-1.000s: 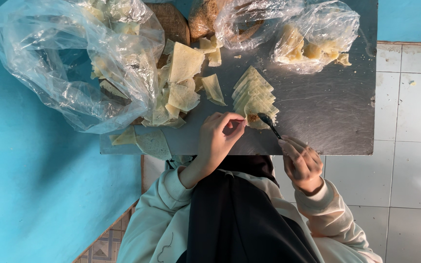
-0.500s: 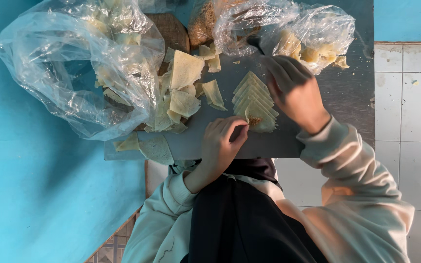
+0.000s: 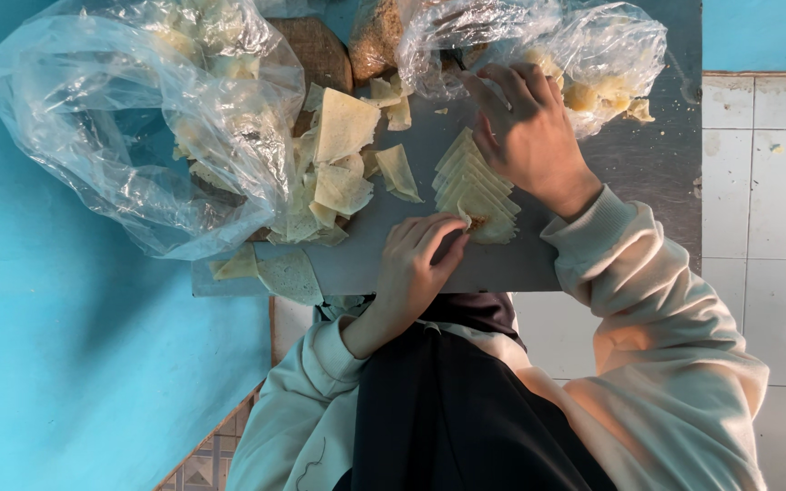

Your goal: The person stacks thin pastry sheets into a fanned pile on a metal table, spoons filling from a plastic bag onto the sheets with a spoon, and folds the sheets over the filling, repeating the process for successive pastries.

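Note:
A fanned stack of pale triangular dough wrappers point(image 3: 473, 182) lies on the grey metal table point(image 3: 648, 173). My left hand point(image 3: 420, 264) pinches the stack's near corner, where a small dab of brown filling point(image 3: 478, 222) sits. My right hand point(image 3: 528, 136) reaches over the stack to the mouth of a clear plastic bag point(image 3: 584, 55) that holds yellowish lumps. It grips a thin dark utensil point(image 3: 454, 61) whose tip pokes into that bag. Most of the utensil is hidden by the fingers.
A large crumpled clear bag point(image 3: 129, 127) with more wrappers covers the table's left part. Loose wrapper pieces point(image 3: 343, 155) are piled beside it. Two brown rounded lumps point(image 3: 320, 50) sit at the far edge. Blue wall on the left, white tiles point(image 3: 766, 227) on the right.
My right hand has swung from the table's near edge, over the wrapper stack, up to the small bag, taking the dark utensil along. My left hand has stayed pinching the stack's corner.

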